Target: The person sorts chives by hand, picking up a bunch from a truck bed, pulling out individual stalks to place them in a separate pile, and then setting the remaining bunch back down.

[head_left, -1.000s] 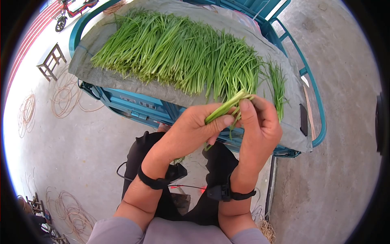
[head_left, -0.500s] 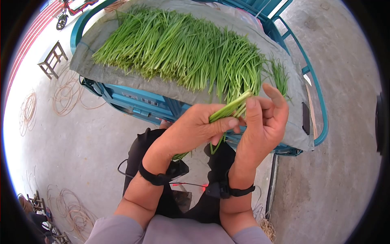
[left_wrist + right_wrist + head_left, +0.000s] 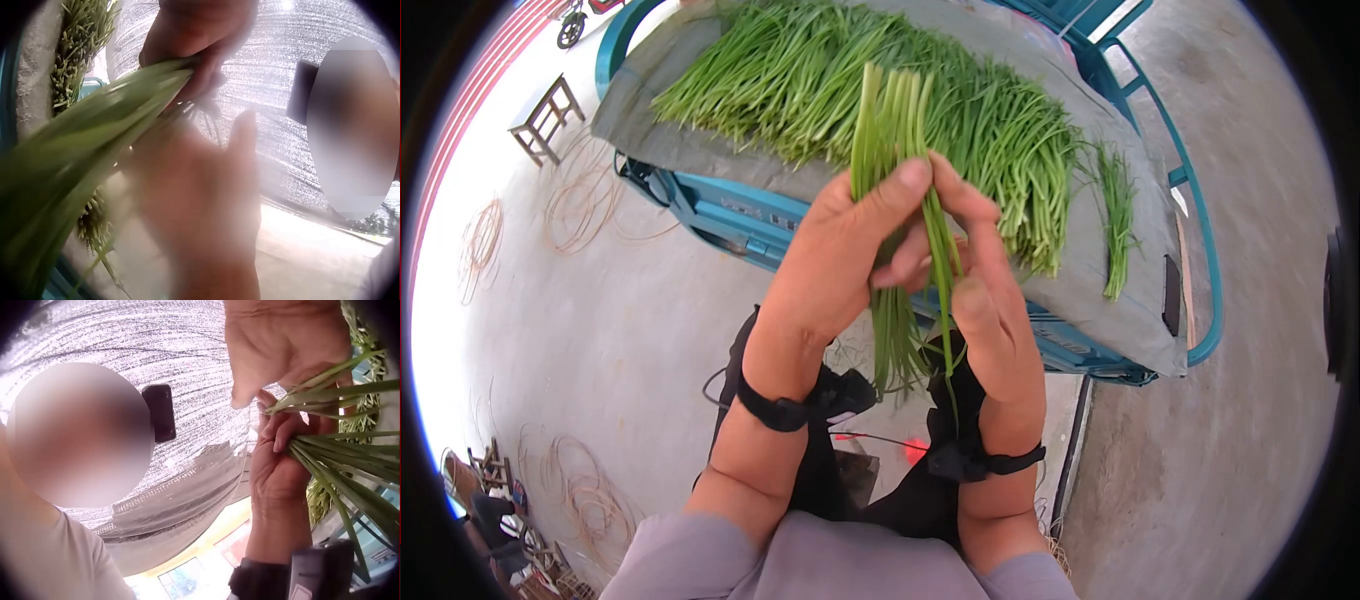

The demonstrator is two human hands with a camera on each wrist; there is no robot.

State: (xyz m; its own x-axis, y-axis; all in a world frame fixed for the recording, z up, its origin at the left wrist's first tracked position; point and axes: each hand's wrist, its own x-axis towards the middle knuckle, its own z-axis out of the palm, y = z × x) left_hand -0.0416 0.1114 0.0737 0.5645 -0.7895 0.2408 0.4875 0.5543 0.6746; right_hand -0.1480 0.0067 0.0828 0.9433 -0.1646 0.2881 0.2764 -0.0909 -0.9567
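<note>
1. We see the left hand holding a bunch of green chives, with the thumb laid across the stalks.
2. The pale ends of the bunch poke out above that hand, and the long leaves hang down below it.
3. We see the right hand just beside it, with a few stalks running down between the two hands.
4. The right thumb stands apart from the pointing finger; we cannot tell if its fingers pinch any stalks.
5. Past the hands, we see a big pile of chives on a gray sheet, spread over a blue cart.
6. A small bunch lies to the right of the pile, near a black phone.
7. Off to the left, we see a stool on the floor.
</note>
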